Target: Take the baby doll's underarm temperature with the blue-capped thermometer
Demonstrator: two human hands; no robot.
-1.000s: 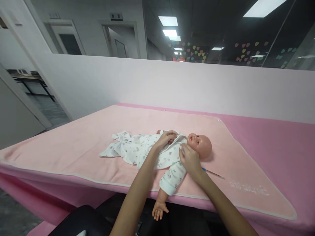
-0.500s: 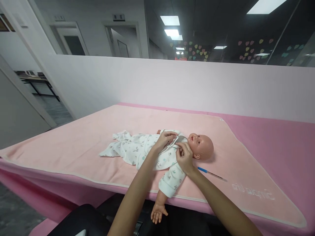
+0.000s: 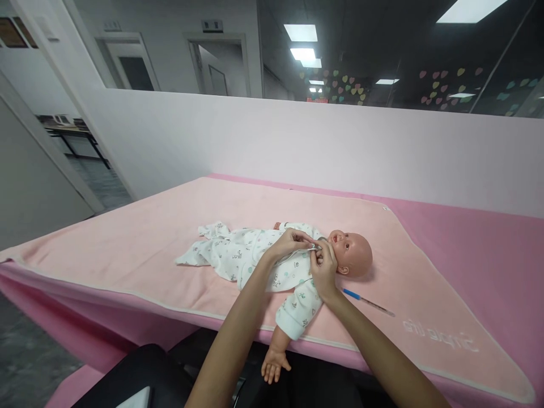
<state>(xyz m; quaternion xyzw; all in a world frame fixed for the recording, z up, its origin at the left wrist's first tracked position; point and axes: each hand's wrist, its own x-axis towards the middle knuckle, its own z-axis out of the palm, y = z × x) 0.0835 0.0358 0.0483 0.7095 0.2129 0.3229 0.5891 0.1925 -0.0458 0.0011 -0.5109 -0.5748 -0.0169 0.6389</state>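
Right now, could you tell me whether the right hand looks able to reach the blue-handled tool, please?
Probably yes: the blue-handled tool lies by the wrist of the right hand, mostly uncovered, though that hand seems to pinch the printed garment and would likely need to let go first.

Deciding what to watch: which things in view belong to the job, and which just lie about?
In use:
- patterned outfit, worn by the doll
- left hand and right hand, both holding the outfit's front
- peach blanket, under the doll

Lying about:
- blue-ended rod, unheld, on the blanket
- white item, lower left, unclear what
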